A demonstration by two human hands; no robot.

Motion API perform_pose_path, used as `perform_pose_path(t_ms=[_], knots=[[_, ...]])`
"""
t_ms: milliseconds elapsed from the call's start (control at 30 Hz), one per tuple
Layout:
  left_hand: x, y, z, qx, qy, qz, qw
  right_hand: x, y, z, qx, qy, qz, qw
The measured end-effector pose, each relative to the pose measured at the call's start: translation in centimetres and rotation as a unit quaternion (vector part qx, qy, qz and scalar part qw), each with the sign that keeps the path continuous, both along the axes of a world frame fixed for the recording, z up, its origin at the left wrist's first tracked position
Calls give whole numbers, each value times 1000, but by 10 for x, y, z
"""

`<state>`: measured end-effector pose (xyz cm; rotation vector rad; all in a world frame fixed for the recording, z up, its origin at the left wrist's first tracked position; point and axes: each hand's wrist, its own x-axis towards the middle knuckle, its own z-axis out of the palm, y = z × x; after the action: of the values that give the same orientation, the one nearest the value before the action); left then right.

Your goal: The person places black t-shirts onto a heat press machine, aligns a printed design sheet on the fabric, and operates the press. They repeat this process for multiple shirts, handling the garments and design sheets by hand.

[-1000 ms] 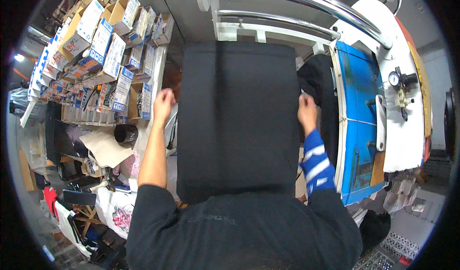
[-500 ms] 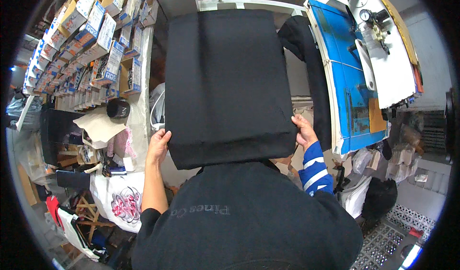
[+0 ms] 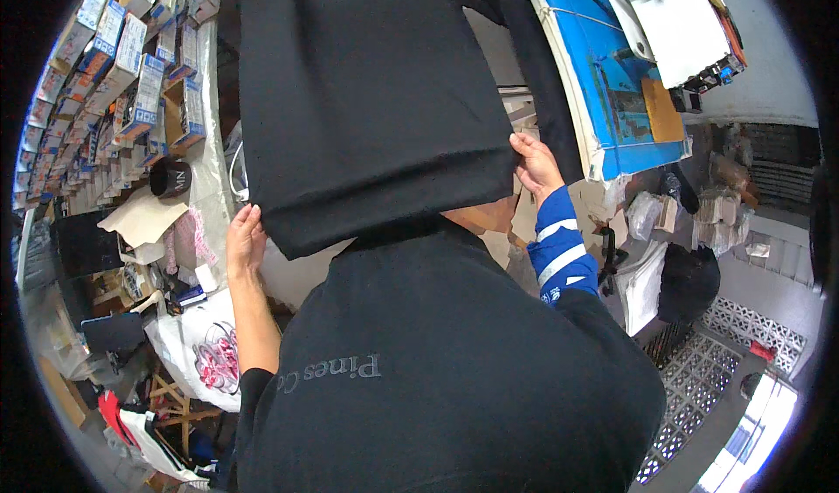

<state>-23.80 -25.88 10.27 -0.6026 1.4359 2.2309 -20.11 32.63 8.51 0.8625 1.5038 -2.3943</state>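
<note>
A black garment (image 3: 367, 91) is spread fairly smooth over a flat rectangular support, which it hides. Its lower edge forms a loose fold across the front. At the lower left corner, my left hand (image 3: 246, 241) pinches the cloth between thumb and fingers. My right hand (image 3: 537, 165) grips the right edge, somewhat higher up, with the thumb on top. What looks like a long black sleeve (image 3: 546, 82) hangs down on the right side, apart from the spread part. My right forearm wears a blue sleeve with white stripes (image 3: 559, 250).
Right of the garment stands a blue panel with a pale frame (image 3: 572, 65), with a white machine part (image 3: 673, 30) above it. Stacked small cardboard boxes (image 3: 122, 65) fill the far left. A white bag with a pink design (image 3: 197, 344) lies left of my arm, near a black mug (image 3: 170, 178).
The view has shifted, so the garment and both hands appear higher and further left. The garment's lower edge now slants more, its left corner lower. Both hands keep their hold.
</note>
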Motion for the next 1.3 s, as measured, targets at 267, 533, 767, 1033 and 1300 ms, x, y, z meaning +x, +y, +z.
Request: perform_pose_path(t_ms=[267,533,767,1033,1300], knots=[[-1,-2,-24,59,40,17,997,4,1,-6,3,37,-23,999],[3,-12,-43,43,32,3,999,-2,8,-24,-17,41,-35,998],[17,36,-64,-13,1,55,998,-16,-21,-67,-39,-73,57,995],[114,-24,-61,-628,82,212,744,-104,-34,46,270,85,54,958],[220,-74,-109,-795,-173,104,572,-135,-66,26,618,86,145,768]])
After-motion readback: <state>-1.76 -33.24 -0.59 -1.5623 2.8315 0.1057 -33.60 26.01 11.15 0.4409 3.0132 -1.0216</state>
